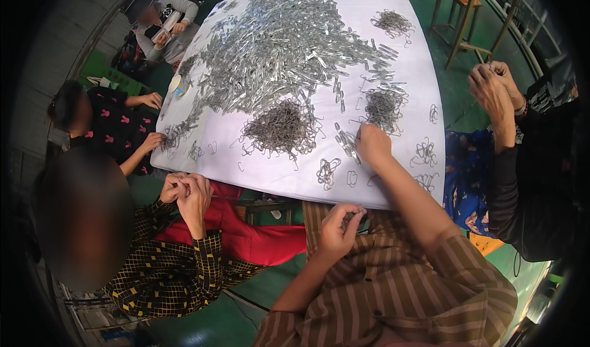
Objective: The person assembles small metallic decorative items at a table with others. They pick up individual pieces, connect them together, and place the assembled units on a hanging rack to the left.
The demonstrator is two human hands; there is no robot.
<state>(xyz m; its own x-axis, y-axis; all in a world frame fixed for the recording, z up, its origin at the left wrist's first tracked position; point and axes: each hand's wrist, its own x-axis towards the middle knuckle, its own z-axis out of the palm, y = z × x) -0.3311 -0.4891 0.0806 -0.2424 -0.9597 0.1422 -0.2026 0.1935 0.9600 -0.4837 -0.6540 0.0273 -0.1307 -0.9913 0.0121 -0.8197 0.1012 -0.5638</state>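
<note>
1. One white-covered table (264, 176) took up the middle of the view, its near edge just in front of the person's lap.
2. A broad, loose heap of shiny metal strips (276, 52) spread over its far half.
3. A dark pile of bent wires (283, 127) sat nearer, apart from the table's edge.
4. A smaller wire pile (382, 109) lay to the right, just beyond the right hand.
5. The right hand (373, 145) was curled downward beside the small group of strips; its fingertips were hidden, so I cannot tell whether it gripped one.
6. The left hand (338, 230) hung before the near edge, thumb and fingers drawn into a narrow pinch; whether a piece sat between them, I cannot tell.
7. The small group of strips (345, 142) lay between the dark pile and the right hand. Because they overlapped, a careless pick could have dragged several along or pushed some into the neighbouring wires, which looked likely to snag. Their long axes ran mostly alike, slanting from far left to near right, the near ends pointing toward the table's near edge.
</note>
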